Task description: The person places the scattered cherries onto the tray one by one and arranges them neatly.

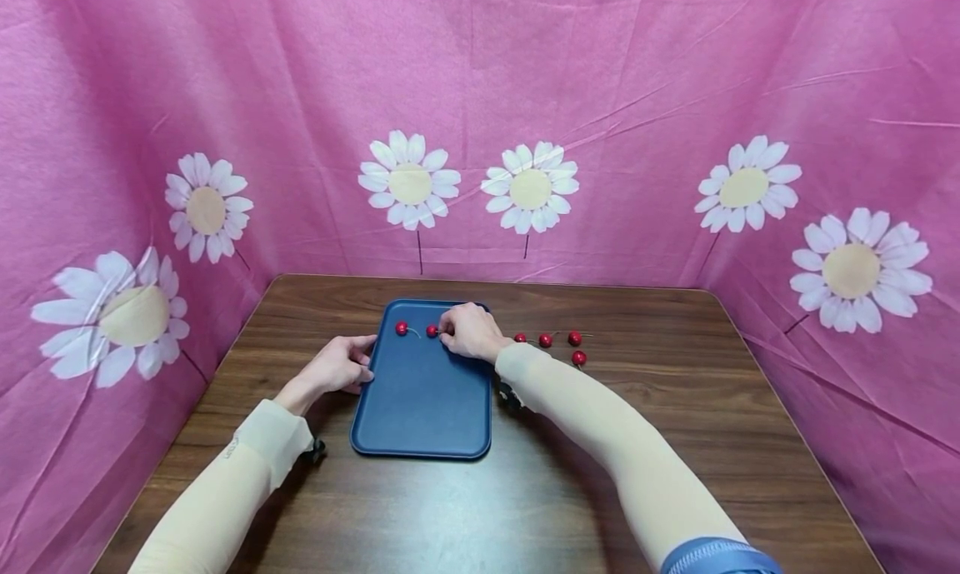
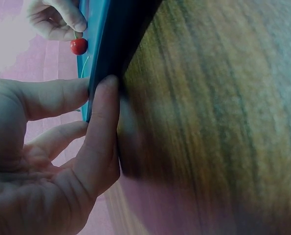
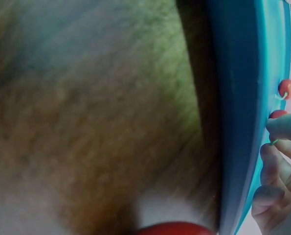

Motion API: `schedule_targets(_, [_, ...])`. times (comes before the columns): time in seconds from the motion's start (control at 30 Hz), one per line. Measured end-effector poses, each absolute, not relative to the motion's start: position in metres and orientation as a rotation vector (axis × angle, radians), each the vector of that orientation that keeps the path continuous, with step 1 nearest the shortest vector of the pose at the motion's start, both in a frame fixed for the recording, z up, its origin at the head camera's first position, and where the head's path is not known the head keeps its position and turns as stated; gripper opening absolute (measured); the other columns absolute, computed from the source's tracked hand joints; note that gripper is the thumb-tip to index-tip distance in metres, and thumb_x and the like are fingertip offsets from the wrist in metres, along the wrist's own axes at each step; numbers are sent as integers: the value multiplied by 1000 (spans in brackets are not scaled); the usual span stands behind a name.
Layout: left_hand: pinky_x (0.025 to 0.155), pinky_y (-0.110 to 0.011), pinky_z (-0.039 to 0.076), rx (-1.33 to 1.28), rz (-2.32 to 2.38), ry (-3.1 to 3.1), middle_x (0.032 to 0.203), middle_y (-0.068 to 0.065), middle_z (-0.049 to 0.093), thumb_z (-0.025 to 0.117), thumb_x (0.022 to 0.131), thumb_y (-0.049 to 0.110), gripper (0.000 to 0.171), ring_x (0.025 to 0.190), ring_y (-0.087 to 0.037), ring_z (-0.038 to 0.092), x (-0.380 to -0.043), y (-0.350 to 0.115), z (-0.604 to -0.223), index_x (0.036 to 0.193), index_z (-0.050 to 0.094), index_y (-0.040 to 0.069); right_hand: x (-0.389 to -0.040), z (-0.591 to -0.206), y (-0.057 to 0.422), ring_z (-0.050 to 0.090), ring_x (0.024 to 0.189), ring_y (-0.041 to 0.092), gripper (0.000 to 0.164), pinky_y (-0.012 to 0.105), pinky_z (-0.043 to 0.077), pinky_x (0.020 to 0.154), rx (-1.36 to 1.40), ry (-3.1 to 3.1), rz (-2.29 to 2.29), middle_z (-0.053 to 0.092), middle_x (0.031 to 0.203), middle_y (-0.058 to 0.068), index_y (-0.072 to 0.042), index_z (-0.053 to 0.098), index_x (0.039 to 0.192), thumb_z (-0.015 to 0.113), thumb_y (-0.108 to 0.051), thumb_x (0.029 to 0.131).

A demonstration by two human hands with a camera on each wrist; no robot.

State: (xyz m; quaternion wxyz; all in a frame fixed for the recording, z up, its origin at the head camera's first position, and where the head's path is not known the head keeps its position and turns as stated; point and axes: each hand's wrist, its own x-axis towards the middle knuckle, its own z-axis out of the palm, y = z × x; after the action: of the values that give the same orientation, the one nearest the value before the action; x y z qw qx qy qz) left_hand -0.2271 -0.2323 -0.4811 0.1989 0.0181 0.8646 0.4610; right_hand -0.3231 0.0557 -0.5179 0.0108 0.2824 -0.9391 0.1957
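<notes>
A dark blue rectangular tray [image 1: 422, 403] lies on the table. My left hand [image 1: 333, 366] grips its left edge, with fingers on both sides of the rim in the left wrist view. Over the far part of the tray, my right hand [image 1: 472, 332] pinches the green stem of a red cherry [image 1: 432, 331] between thumb and fingertips. That cherry [image 2: 78, 46] hangs by its stem below the fingertips in the left wrist view. Another cherry [image 1: 401, 328] lies in the tray's far left corner, its stem pointing right.
Several more cherries [image 1: 545, 340] lie on the brown wooden table [image 1: 645, 366], right of the tray and beyond my right forearm. One red cherry [image 3: 177, 229] shows at the bottom of the right wrist view. A pink curtain [image 1: 472, 74] with white daisies surrounds the table's far and side edges.
</notes>
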Motion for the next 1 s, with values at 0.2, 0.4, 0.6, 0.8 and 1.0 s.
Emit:
schedule_targets(0.2, [79, -43, 73, 54, 1275, 2424, 107, -15, 64, 74, 97, -7, 84, 86, -17, 68, -227, -232, -480, 172, 39, -1, -316, -505, 59, 70, 85, 14, 11, 41, 66, 81, 857, -2967, 644, 81, 96, -2, -19, 86, 106, 79, -26, 102])
schedule_targets(0.4, [82, -45, 73, 40, 1277, 2414, 107, -16, 64, 74, 98, -7, 83, 88, -19, 69, -228, -231, -481, 173, 39, 1, -311, -495, 72, 72, 91, 16, 18, 40, 67, 87, 890, -2947, 739, 83, 102, 0, -18, 86, 114, 80, -29, 101])
schedule_targets(0.6, [82, -44, 73, 38, 1268, 2419, 106, -15, 64, 74, 98, -6, 82, 88, -20, 69, -227, -233, -479, 173, 40, 1, -302, -482, 89, 75, 94, 17, 27, 37, 68, 88, 994, -2878, 957, 84, 109, 4, -10, 85, 122, 80, -26, 100])
schedule_targets(0.8, [82, -42, 73, 30, 1251, 2421, 107, -15, 62, 73, 99, -5, 82, 89, -21, 68, -226, -233, -478, 173, 39, 2, -287, -471, 115, 75, 91, 17, 28, 32, 68, 80, 992, -2839, 1064, 85, 109, 4, -8, 84, 124, 82, -24, 101])
schedule_targets(1.0, [79, -40, 73, 52, 1239, 2432, 107, -15, 61, 74, 98, -6, 83, 88, -20, 67, -227, -232, -480, 173, 38, 0, -268, -462, 152, 77, 94, 14, 29, 35, 69, 84, 969, -2861, 1101, 85, 113, 6, -6, 83, 125, 82, -23, 101])
